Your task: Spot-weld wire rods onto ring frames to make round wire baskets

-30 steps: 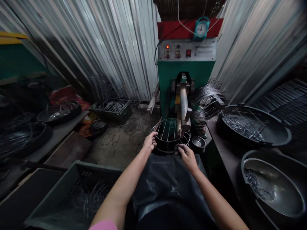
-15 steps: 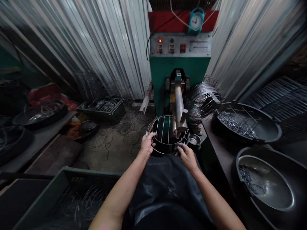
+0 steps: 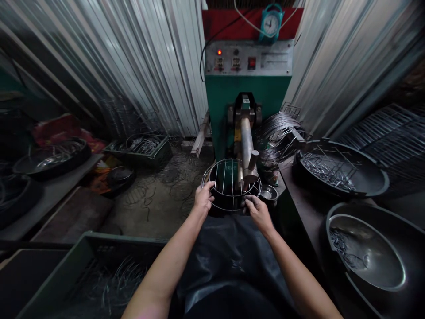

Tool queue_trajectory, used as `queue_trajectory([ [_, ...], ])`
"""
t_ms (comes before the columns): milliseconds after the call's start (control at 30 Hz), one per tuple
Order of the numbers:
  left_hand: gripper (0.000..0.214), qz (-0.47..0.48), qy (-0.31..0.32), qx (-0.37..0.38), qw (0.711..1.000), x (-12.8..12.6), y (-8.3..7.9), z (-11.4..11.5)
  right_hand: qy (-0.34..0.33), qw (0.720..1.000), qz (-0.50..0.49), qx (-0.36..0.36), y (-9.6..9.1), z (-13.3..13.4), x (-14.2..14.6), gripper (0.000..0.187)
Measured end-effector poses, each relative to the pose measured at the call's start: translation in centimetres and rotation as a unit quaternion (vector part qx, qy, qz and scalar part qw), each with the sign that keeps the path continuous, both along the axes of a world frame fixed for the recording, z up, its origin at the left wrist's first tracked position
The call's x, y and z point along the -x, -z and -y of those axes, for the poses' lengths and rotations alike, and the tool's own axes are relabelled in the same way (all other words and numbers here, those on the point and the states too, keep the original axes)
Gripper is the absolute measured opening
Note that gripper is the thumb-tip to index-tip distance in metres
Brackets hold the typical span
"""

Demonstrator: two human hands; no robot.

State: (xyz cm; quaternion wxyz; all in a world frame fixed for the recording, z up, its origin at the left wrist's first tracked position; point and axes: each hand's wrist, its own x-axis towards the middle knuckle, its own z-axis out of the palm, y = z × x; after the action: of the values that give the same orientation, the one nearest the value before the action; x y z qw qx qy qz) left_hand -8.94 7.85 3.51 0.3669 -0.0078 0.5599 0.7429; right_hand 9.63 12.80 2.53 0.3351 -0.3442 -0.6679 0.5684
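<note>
A round wire rack (image 3: 223, 177) with two rings and several parallel bars is held level in front of the green spot-welding machine (image 3: 249, 86). My left hand (image 3: 203, 197) is closed on the rack's left rim. At the near right rim, my right hand (image 3: 255, 208) pinches the wire with thumb and fingers; whether a smaller piece is also in that pinch, I cannot tell. The machine's thick metal arm (image 3: 247, 137) reaches out over the right part of the rack, its electrode tip (image 3: 246, 182) close to the wires.
Bent wire pieces fill a green crate (image 3: 89, 237) at lower left. On the right bench stand a black pan of wire pieces (image 3: 372, 179) and a metal bowl (image 3: 385, 266). Coils of wire rings (image 3: 282, 133) hang beside the machine. A small metal bowl (image 3: 269, 193) sits near my right hand.
The view has shifted slightly, moving the scene a little up and left. Both hands keep their hold on the wire rack, which stays nearly in place under the machine's arm.
</note>
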Motion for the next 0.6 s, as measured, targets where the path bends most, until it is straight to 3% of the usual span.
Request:
queue_trajectory([
  [600,0.038,0.009,-0.014,-0.006,1.0,-0.29,-0.24,0.18,-0.011,1.0,0.008,-0.002,-0.88,-0.25,-0.04,0.024],
])
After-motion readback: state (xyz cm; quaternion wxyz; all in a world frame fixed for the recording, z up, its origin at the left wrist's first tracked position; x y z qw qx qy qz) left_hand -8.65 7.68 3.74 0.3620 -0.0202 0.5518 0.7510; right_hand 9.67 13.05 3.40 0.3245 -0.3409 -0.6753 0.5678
